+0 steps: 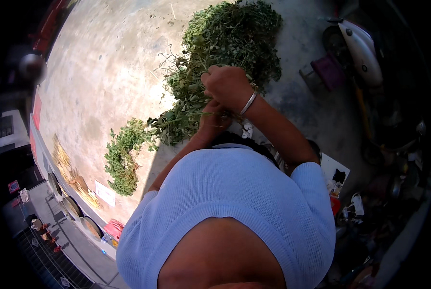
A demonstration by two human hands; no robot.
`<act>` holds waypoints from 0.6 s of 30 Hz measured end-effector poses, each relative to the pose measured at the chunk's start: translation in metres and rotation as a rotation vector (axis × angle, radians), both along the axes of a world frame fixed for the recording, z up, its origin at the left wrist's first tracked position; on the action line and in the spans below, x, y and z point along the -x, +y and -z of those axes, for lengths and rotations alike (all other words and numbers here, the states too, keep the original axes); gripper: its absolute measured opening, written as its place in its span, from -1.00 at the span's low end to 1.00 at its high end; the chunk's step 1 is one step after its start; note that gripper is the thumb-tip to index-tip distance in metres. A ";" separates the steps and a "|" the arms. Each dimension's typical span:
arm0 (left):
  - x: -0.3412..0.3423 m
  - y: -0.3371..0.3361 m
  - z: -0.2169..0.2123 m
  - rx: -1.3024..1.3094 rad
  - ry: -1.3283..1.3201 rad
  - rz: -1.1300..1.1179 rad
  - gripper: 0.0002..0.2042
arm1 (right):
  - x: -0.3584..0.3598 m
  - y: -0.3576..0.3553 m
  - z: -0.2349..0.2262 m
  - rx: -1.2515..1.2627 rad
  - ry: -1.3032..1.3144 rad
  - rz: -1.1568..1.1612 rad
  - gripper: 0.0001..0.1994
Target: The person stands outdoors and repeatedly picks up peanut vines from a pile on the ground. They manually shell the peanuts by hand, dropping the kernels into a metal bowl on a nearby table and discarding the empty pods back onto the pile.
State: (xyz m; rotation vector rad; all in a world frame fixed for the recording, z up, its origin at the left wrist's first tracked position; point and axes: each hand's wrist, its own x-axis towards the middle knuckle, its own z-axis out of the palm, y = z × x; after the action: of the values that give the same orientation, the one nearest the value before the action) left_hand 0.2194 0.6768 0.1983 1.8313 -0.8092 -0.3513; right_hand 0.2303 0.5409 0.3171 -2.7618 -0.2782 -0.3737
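Observation:
In front of me lies a big heap of leafy green plants (239, 36), with tangled thin stems trailing toward my body. My left hand (214, 120) is closed around a bunch of leafy plant stems (181, 118), whose leaves spread out to the left. Just above and slightly right of it, my right hand (229, 86) is curled closed against the plants, with a silver bangle (248, 103) on the wrist. What its fingertips pinch is hidden behind the fist.
A smaller pile of wilting plants (125, 156) lies left on the sunlit concrete floor (104, 72). Dry yellow stalks (73, 176) and round trays (73, 208) are farther left. At right are a purple stool (327, 71), a parked scooter (362, 53) and dark clutter.

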 end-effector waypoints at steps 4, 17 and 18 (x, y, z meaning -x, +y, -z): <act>0.001 0.001 -0.005 -0.007 0.036 0.020 -0.80 | -0.003 -0.002 -0.001 -0.068 -0.035 0.001 -0.82; 0.006 0.000 -0.006 -0.126 -0.063 -0.068 -0.74 | 0.012 0.006 0.012 0.010 -0.030 0.040 -0.82; 0.008 -0.001 -0.002 -0.150 -0.026 -0.094 -0.72 | 0.013 0.008 0.015 0.064 -0.003 0.054 -0.84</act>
State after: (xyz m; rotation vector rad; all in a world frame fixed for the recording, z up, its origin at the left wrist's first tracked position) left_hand 0.2109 0.6754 0.2005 2.0103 -0.7277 -0.3360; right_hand 0.2169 0.5486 0.3024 -2.8365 -0.2202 -0.3888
